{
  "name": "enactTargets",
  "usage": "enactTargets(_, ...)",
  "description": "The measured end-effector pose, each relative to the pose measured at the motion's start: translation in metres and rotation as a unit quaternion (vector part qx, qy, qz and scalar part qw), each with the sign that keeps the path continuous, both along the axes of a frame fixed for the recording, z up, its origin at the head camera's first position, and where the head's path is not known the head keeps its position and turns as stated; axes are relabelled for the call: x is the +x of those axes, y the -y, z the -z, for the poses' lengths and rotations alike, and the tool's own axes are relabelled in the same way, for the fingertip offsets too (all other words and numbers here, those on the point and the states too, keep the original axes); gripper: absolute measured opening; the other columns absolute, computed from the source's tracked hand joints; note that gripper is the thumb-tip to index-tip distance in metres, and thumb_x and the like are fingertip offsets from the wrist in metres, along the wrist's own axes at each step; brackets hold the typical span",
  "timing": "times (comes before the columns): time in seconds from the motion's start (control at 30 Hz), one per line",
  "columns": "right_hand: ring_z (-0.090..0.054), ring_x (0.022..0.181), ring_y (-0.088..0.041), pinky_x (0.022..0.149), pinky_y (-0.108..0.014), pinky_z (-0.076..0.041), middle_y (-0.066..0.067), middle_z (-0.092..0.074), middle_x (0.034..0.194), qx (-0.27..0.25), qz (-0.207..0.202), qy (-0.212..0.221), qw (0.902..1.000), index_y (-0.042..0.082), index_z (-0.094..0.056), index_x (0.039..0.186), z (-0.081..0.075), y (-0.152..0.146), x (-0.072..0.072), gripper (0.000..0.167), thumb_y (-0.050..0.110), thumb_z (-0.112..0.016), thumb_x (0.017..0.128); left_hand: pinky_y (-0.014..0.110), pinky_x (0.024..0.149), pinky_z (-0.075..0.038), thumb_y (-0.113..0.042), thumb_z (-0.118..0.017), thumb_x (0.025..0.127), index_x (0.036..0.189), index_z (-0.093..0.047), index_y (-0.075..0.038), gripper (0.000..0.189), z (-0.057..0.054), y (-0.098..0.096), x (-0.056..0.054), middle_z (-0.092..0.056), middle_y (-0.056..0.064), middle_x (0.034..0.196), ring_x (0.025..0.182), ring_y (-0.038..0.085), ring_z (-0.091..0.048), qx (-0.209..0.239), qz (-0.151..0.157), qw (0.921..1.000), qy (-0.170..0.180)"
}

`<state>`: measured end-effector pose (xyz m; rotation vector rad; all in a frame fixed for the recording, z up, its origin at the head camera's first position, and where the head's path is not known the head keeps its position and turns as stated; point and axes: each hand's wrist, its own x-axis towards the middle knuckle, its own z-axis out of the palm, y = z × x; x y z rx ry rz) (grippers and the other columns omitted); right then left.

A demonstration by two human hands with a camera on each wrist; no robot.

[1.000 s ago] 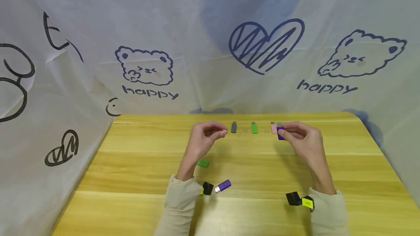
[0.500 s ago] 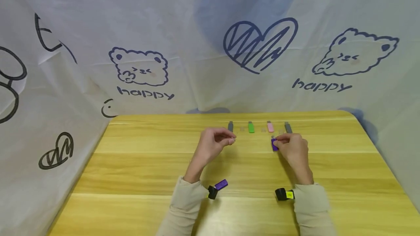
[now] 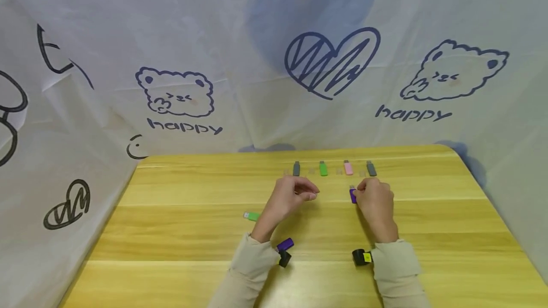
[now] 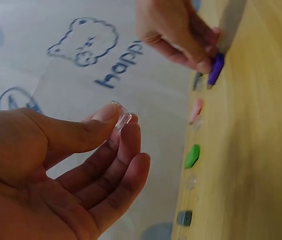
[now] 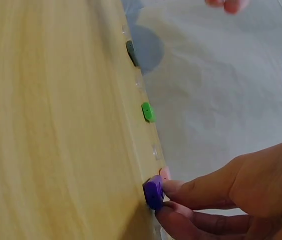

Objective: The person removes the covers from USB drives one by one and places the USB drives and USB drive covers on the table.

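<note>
My left hand point(image 3: 288, 201) is raised over the table, pinching a small clear plastic cap point(image 4: 123, 121) between thumb and fingers. With thumb and fingers my right hand point(image 3: 378, 206) holds a purple USB stick point(image 3: 353, 197), its metal plug pointing to the back. It is low over the wood, just in front of the row; whether it touches the table I cannot tell. That row has a grey USB stick point(image 3: 296, 168), a green one, a pink USB stick point(image 3: 348, 168) and another grey USB stick point(image 3: 371, 169), with clear caps point(image 3: 339, 171) beside them.
A loose green USB stick point(image 3: 251, 216) lies left of my left forearm. Another purple USB stick point(image 3: 285, 244) is partly covered by the left wrist camera point(image 3: 284, 258). White cloth point(image 3: 252, 84) with drawings hangs behind the table's back edge.
My right hand has brought the purple USB stick down and nearer to me, uncovering the right-hand grey stick. My left hand has moved right and nearer, still pinching its small piece. The head view has shifted slightly.
</note>
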<state>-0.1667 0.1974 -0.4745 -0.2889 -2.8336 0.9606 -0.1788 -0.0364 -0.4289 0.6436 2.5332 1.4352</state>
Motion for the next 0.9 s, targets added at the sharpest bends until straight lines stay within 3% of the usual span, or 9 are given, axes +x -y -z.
enactTargets(0.17,-0.071,0.076,-0.039,0.07,-0.054,-0.057,-0.022,-0.073,0.086,0.004,-0.005,-0.032,0.9995,-0.008,-0.074,0.092,-0.011,-0.002,0.003,0.013,0.005,-0.074,0.093,0.022,0.073,-0.056,-0.003,-0.072,0.095,0.098,-0.08,-0.003,0.008,0.003,-0.023,-0.013,-0.076,0.002,0.094,0.08,0.01,-0.069,-0.033,0.024,0.999,0.02)
enactTargets(0.3,-0.07,0.074,-0.035,0.067,-0.049,-0.057,-0.021,-0.073,0.086,-0.015,0.002,-0.075,0.9971,-0.009,-0.074,0.097,-0.032,-0.009,0.011,0.018,0.009,-0.073,0.095,0.021,0.07,-0.055,-0.002,-0.071,0.096,0.098,-0.08,-0.001,0.009,0.009,-0.044,-0.029,-0.075,0.002,0.092,0.077,0.008,-0.066,-0.061,0.042,0.9964,0.041)
enactTargets(0.4,-0.071,0.078,-0.036,0.065,-0.043,-0.056,-0.021,-0.074,0.09,-0.03,0.024,-0.1,0.9942,-0.007,-0.075,0.1,-0.051,-0.02,0.018,0.021,0.013,-0.074,0.096,0.021,0.071,-0.054,-0.002,-0.071,0.096,0.097,-0.08,-0.002,0.01,0.015,-0.059,-0.041,-0.076,0.003,0.094,0.079,0.01,-0.067,-0.093,0.057,0.9936,0.026)
enactTargets(0.57,-0.073,0.092,-0.038,0.065,-0.022,-0.051,-0.021,-0.075,0.103,-0.052,0.071,-0.086,0.9924,-0.001,-0.075,0.113,-0.071,-0.048,0.032,0.028,0.022,-0.072,0.099,0.02,0.074,-0.054,-0.006,-0.075,0.094,0.092,-0.082,-0.007,0.008,0.023,-0.083,-0.053,-0.077,0.0,0.091,0.082,0.011,-0.069,-0.168,0.074,0.9829,-0.011)
enactTargets(0.67,-0.073,0.094,-0.036,0.062,-0.011,-0.046,-0.023,-0.074,0.11,-0.067,0.094,-0.072,0.9908,0.0,-0.074,0.119,-0.075,-0.065,0.039,0.032,0.026,-0.07,0.1,0.022,0.073,-0.056,-0.005,-0.077,0.092,0.089,-0.082,-0.008,0.007,0.027,-0.092,-0.054,-0.077,0.0,0.088,0.08,0.013,-0.069,-0.19,0.071,0.9792,-0.01)
enactTargets(0.77,-0.073,0.078,-0.015,0.058,-0.008,-0.046,-0.024,-0.073,0.112,-0.08,0.107,-0.071,0.9885,-0.001,-0.073,0.119,-0.074,-0.079,0.042,0.033,0.026,-0.07,0.099,0.024,0.07,-0.055,-0.003,-0.078,0.091,0.087,-0.082,-0.007,0.007,0.031,-0.097,-0.053,-0.076,0.0,0.088,0.079,0.014,-0.068,-0.194,0.068,0.9785,-0.007)
enactTargets(0.9,-0.056,0.063,0.014,0.057,-0.009,-0.048,-0.024,-0.073,0.111,-0.091,0.114,-0.074,0.9865,-0.002,-0.074,0.118,-0.071,-0.094,0.044,0.033,0.025,-0.071,0.099,0.022,0.069,-0.054,-0.001,-0.076,0.091,0.086,-0.081,-0.007,0.009,0.037,-0.102,-0.052,-0.075,0.0,0.088,0.079,0.012,-0.067,-0.197,0.064,0.9782,-0.012)
